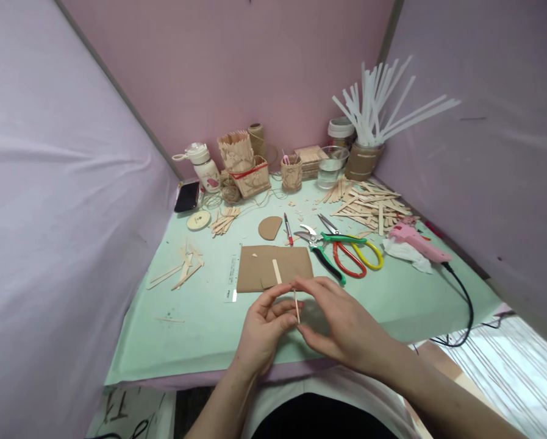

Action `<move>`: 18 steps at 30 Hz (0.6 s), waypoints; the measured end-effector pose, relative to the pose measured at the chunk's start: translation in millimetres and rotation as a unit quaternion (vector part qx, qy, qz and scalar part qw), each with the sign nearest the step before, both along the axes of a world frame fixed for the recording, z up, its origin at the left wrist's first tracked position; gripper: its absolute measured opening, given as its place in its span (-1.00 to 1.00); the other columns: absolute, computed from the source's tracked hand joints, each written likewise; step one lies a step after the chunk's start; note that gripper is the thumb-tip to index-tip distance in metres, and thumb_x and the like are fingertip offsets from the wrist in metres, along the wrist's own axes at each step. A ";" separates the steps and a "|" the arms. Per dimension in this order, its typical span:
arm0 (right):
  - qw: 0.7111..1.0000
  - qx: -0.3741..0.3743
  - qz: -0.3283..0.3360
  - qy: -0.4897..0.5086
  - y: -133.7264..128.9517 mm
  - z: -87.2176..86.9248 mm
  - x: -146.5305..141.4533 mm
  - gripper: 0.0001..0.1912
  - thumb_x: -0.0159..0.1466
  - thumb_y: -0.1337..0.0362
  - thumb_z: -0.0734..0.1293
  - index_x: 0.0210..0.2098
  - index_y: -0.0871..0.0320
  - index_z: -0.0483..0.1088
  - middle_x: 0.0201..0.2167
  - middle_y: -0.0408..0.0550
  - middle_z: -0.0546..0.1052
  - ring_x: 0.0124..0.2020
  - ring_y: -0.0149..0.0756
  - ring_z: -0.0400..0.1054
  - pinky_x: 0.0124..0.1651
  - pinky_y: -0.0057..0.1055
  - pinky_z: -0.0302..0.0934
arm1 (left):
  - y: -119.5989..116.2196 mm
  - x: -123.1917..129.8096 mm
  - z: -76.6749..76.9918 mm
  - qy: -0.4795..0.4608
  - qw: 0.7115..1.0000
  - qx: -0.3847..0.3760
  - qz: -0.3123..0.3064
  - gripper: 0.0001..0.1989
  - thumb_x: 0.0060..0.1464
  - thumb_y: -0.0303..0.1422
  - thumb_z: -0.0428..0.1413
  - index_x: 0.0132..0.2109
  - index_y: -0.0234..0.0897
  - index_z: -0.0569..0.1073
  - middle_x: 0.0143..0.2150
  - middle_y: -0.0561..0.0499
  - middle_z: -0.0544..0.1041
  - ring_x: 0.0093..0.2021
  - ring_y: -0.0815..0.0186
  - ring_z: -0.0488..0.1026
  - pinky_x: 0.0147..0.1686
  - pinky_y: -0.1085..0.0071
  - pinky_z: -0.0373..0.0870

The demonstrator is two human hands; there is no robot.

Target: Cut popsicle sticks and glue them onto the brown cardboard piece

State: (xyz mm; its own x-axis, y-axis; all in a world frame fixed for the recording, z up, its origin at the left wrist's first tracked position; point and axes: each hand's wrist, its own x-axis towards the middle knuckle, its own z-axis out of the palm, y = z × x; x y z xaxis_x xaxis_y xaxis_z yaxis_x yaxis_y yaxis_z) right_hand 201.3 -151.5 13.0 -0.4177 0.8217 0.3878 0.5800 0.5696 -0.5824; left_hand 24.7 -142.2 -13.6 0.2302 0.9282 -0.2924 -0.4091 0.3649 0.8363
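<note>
thin pale wooden stick (297, 306) is held between my bare left hand (266, 323) and my bare right hand (344, 314) in the head view, over the near part of the table covered in pale green cloth (200, 341). the left has a narrow grip on it, thumb at the lower end and fingers near the upper one, and the right curves in from the other side, index finger at the top and thumb by the bottom; i cannot tell how firmly either presses. just beyond them i see a brown rectangular cardboard sheet (297, 261) with a flat, round-ended wooden stick (277, 271) lying on it. past that lie a brown d-shaped cardboard piece (270, 228) and a slim pen with a red end (288, 230). to the right, pruning shears with green and black handles (328, 263) lie across metal scissors with red and yellow handles (332, 226), and farther right a pink glue gun (414, 241) rests on crumpled white tissue (410, 256).
</note>
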 end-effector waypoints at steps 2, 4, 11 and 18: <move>1.000 0.019 -0.008 -0.004 -1.7 -2.6 -1.4 -0.42 0.24 0.37 0.31 0.22 0.20 0.12 -0.02 0.12 0.48 0.03 -0.06 0.32 0.02 -0.11 0.38 | -2.3 1.1 1.4 -0.008 1.000 -0.016 0.000 -0.51 -0.26 -0.46 0.42 -0.08 -0.25 0.59 -0.14 -0.10 0.61 -0.16 0.26 0.53 -0.17 0.42 0.45; 0.999 0.038 -0.016 0.001 -3.2 -5.6 -2.5 -0.41 0.24 0.37 0.31 0.23 0.21 0.11 -0.02 0.13 0.48 0.03 -0.05 0.31 0.02 -0.10 0.39 | -4.8 2.1 2.6 -0.016 1.000 -0.025 -0.006 -0.49 -0.27 -0.45 0.43 -0.07 -0.25 0.59 -0.13 -0.11 0.60 -0.16 0.26 0.53 -0.18 0.43 0.45; 0.999 0.025 0.003 0.038 -10.9 -10.8 -8.0 -0.39 0.20 0.44 0.29 0.22 0.15 0.12 0.02 0.09 0.46 0.04 -0.09 0.32 0.05 -0.11 0.37 | -10.4 3.2 2.2 -0.040 0.998 -0.057 -0.006 -0.58 -0.21 -0.38 0.43 -0.15 -0.28 0.53 -0.37 0.04 0.53 -0.40 0.38 0.50 -0.37 0.49 0.39; 0.999 0.035 0.028 0.019 -10.0 -22.1 -17.5 -0.41 0.22 0.46 0.25 0.22 0.18 0.09 0.03 0.15 0.44 0.07 -0.07 0.31 0.05 -0.08 0.36 | -10.9 1.6 -1.9 0.007 0.999 -0.050 0.010 -0.70 -0.24 -0.38 0.41 -0.40 -0.35 0.45 -0.52 0.11 0.43 -0.52 0.48 0.34 -0.45 0.54 0.26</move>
State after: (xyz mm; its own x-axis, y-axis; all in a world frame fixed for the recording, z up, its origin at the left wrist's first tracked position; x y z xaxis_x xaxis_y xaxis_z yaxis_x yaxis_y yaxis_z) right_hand 183.8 -161.5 -9.1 -0.4458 0.7681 0.4596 0.5239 0.6403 -0.5618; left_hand 26.3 -153.1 -15.5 0.2073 0.8985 -0.3869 -0.4061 0.4388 0.8016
